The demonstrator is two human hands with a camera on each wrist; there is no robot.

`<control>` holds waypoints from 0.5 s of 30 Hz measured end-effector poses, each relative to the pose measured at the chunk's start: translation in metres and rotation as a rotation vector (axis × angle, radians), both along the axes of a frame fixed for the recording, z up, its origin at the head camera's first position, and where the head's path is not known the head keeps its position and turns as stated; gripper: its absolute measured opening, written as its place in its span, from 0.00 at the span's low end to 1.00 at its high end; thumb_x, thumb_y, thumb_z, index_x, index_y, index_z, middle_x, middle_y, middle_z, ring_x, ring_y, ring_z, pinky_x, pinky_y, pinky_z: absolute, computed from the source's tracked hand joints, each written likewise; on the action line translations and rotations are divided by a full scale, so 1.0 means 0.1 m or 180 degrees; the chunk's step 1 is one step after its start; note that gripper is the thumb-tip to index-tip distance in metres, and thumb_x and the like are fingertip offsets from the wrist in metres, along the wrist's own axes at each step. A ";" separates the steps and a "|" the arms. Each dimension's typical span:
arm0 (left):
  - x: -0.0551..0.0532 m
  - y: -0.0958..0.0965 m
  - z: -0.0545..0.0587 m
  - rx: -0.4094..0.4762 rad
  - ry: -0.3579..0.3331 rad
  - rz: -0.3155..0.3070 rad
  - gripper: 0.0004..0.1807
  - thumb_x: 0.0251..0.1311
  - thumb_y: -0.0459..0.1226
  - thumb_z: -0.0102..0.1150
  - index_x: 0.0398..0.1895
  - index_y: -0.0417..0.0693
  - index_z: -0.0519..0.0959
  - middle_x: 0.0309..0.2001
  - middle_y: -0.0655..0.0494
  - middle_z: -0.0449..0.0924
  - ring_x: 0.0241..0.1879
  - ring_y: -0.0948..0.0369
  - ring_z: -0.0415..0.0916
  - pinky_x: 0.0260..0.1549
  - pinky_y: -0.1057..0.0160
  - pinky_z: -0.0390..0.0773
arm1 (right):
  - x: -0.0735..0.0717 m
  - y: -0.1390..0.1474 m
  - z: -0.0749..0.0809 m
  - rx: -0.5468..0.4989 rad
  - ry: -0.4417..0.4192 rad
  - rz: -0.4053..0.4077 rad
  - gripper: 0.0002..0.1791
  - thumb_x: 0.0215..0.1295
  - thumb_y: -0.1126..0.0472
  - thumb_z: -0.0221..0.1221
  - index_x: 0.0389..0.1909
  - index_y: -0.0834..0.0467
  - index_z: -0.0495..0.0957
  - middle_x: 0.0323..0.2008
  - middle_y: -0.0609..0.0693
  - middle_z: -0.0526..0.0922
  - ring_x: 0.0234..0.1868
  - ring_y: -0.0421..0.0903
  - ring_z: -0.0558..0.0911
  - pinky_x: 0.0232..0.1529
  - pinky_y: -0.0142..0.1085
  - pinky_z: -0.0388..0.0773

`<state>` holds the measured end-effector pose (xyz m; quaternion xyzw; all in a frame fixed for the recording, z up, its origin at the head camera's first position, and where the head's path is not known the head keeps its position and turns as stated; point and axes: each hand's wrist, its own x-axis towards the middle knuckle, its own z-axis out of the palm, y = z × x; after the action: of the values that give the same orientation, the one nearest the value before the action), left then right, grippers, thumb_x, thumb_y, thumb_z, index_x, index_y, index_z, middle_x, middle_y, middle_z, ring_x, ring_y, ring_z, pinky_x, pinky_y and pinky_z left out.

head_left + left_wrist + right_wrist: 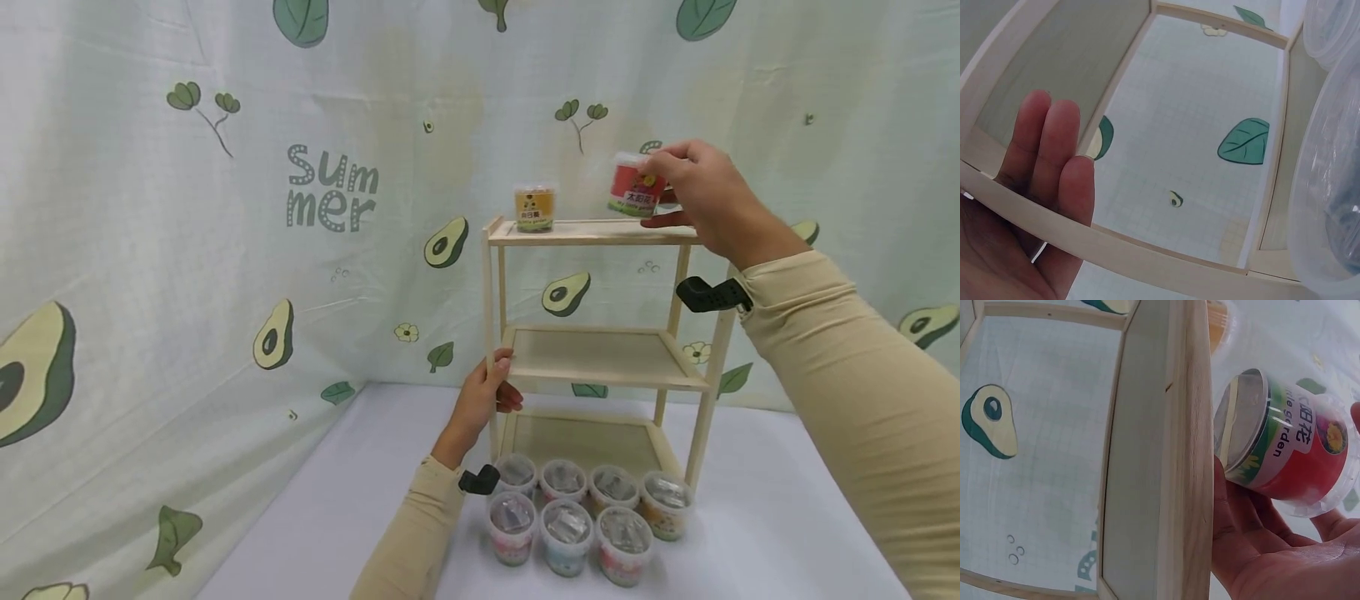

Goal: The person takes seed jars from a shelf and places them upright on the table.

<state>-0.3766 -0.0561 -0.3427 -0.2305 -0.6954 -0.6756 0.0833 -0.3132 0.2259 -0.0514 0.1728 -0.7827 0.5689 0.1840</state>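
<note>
My right hand (701, 196) pinches a clear plastic cup with a red and green flower label (628, 185) over the right part of the wooden rack's top shelf (592, 235). In the right wrist view the red-labelled cup (1300, 447) is tilted, its base near the shelf edge and fingers beneath it. A similar cup with a yellow label (534, 208) stands upright at the top shelf's left end. Lower down, my left hand (474, 402) grips the rack's left front post (1141, 253), its fingers coming round the post beside the middle shelf.
Several lidded plastic cups (566, 525) stand in two rows on the white table (405, 442), at the rack's front foot. The middle shelf (600, 354) and bottom shelf (585, 442) are below the right hand. A printed curtain (225, 275) hangs behind.
</note>
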 end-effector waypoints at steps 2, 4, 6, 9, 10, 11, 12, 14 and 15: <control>0.00 0.00 0.01 0.0008 0.0020 -0.0010 0.29 0.73 0.58 0.48 0.69 0.53 0.71 0.25 0.48 0.82 0.24 0.55 0.83 0.29 0.60 0.80 | 0.02 0.01 0.01 -0.0044 0.0015 0.0008 0.20 0.73 0.45 0.56 0.57 0.51 0.64 0.54 0.49 0.70 0.51 0.50 0.74 0.39 0.37 0.85; 0.00 0.00 0.02 0.0012 0.0037 -0.0011 0.29 0.74 0.58 0.48 0.69 0.52 0.70 0.26 0.47 0.82 0.24 0.55 0.83 0.28 0.61 0.80 | 0.04 0.02 0.02 -0.0053 0.0038 0.0010 0.20 0.73 0.45 0.57 0.56 0.50 0.65 0.54 0.48 0.70 0.51 0.50 0.74 0.38 0.36 0.84; 0.00 0.00 0.03 0.0013 0.0037 -0.0010 0.29 0.74 0.57 0.48 0.69 0.51 0.70 0.26 0.45 0.82 0.24 0.53 0.83 0.28 0.60 0.80 | 0.05 0.03 0.02 -0.0060 0.0044 0.0017 0.20 0.73 0.45 0.57 0.56 0.49 0.65 0.54 0.48 0.71 0.52 0.50 0.74 0.38 0.36 0.84; 0.01 0.00 0.03 -0.0009 0.0026 -0.0020 0.29 0.76 0.55 0.46 0.71 0.49 0.69 0.28 0.38 0.82 0.26 0.47 0.84 0.28 0.59 0.80 | 0.07 0.05 0.02 -0.0044 0.0042 0.0024 0.20 0.73 0.45 0.58 0.56 0.49 0.66 0.54 0.48 0.71 0.52 0.51 0.74 0.38 0.35 0.84; 0.05 0.00 0.06 -0.0029 0.0019 -0.0029 0.28 0.77 0.53 0.46 0.71 0.47 0.68 0.29 0.35 0.82 0.27 0.43 0.84 0.29 0.57 0.80 | 0.07 0.05 0.01 -0.0038 0.0043 0.0023 0.20 0.73 0.45 0.58 0.56 0.49 0.66 0.54 0.48 0.71 0.51 0.50 0.74 0.38 0.35 0.84; 0.05 0.00 0.06 -0.0036 0.0014 -0.0029 0.29 0.77 0.53 0.45 0.72 0.47 0.68 0.30 0.33 0.82 0.29 0.41 0.83 0.30 0.57 0.80 | 0.08 0.06 0.00 -0.0038 0.0038 0.0023 0.20 0.72 0.44 0.58 0.56 0.49 0.66 0.54 0.48 0.72 0.51 0.50 0.75 0.38 0.35 0.84; 0.05 0.00 0.06 -0.0039 0.0016 -0.0030 0.29 0.77 0.53 0.45 0.72 0.47 0.68 0.30 0.32 0.81 0.29 0.40 0.83 0.30 0.56 0.80 | 0.08 0.06 -0.01 -0.0041 0.0033 0.0024 0.20 0.72 0.44 0.58 0.56 0.49 0.67 0.54 0.48 0.72 0.51 0.50 0.75 0.38 0.35 0.84; 0.06 0.00 0.06 -0.0033 0.0004 -0.0021 0.29 0.77 0.53 0.45 0.71 0.47 0.68 0.30 0.33 0.82 0.29 0.41 0.83 0.30 0.57 0.80 | 0.08 0.08 -0.03 -0.0037 0.0031 0.0018 0.20 0.72 0.44 0.58 0.56 0.49 0.67 0.54 0.49 0.72 0.50 0.50 0.75 0.38 0.35 0.84; 0.06 0.00 0.05 -0.0033 0.0003 -0.0018 0.28 0.77 0.53 0.45 0.71 0.47 0.68 0.29 0.34 0.82 0.28 0.42 0.84 0.29 0.57 0.80 | 0.08 0.08 -0.04 -0.0041 0.0025 0.0021 0.20 0.72 0.44 0.59 0.56 0.49 0.67 0.54 0.49 0.72 0.50 0.50 0.76 0.38 0.35 0.84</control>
<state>-0.3703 -0.0556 -0.3380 -0.2332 -0.6982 -0.6720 0.0806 -0.3050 0.2343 -0.0551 0.1764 -0.7778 0.5738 0.1863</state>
